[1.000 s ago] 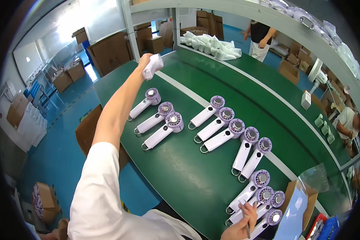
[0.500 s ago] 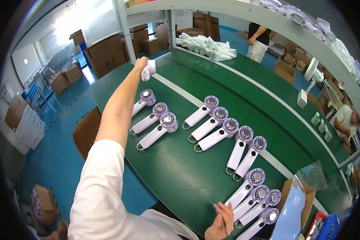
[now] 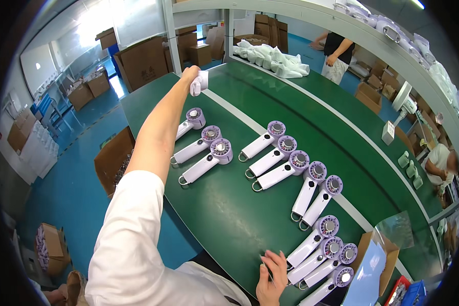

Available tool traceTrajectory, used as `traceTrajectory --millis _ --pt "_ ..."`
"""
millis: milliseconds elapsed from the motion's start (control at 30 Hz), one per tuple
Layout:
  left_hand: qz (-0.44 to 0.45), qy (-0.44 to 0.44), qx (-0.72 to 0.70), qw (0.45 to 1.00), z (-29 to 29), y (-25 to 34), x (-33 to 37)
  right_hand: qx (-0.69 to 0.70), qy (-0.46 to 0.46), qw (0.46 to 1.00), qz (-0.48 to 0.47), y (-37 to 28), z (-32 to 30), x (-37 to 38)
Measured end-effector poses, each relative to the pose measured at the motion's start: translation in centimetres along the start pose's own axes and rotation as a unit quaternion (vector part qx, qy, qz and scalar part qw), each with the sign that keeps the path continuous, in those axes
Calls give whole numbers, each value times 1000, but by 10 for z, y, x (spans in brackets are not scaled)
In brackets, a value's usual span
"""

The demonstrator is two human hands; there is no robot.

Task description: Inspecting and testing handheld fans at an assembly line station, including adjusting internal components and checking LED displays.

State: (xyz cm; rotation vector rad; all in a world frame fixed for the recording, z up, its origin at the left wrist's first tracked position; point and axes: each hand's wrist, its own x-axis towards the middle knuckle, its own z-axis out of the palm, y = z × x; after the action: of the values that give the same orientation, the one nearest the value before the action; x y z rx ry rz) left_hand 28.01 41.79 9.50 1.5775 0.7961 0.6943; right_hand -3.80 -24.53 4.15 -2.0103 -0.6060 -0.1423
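My left hand (image 3: 191,74), at the end of my outstretched arm, is closed on a white handheld fan (image 3: 200,83) at the far left of the table. Much of that fan is hidden by the hand. Below my forearm lie a fan (image 3: 195,118) partly covered by the arm and two more fans (image 3: 221,149), white with purple heads. My right hand (image 3: 273,279) is at the near edge with curled fingers, around what looks like a thin pointed tool, mostly hidden. Beside it several fans (image 3: 333,247) lie close together. Another group of fans (image 3: 300,160) lies mid-table.
The green table (image 3: 224,204) carries a pale strip. At right stands an open cardboard box (image 3: 390,255) with a blue sheet, beside red and blue bins (image 3: 414,296). White bags (image 3: 270,60) lie at the back. A shelf frame (image 3: 301,9) spans above. Other people are beyond the table.
The view has shifted slightly. My left hand still holds the fan at the far left. My right hand has lifted a little, with its fingers turned more upward.
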Motion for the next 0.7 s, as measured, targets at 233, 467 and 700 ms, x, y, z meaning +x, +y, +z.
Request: traceTrajectory --millis 233,467,700 --pt "-13 -66 -32 997 15 52 -97 -13 -20 999 28 3 6 -2" --pt "36 -198 -151 968 51 67 -176 7 -32 997 71 -3 3 5" --pt "-3 -411 -386 826 85 48 -315 -10 -47 996 77 6 -2 12"
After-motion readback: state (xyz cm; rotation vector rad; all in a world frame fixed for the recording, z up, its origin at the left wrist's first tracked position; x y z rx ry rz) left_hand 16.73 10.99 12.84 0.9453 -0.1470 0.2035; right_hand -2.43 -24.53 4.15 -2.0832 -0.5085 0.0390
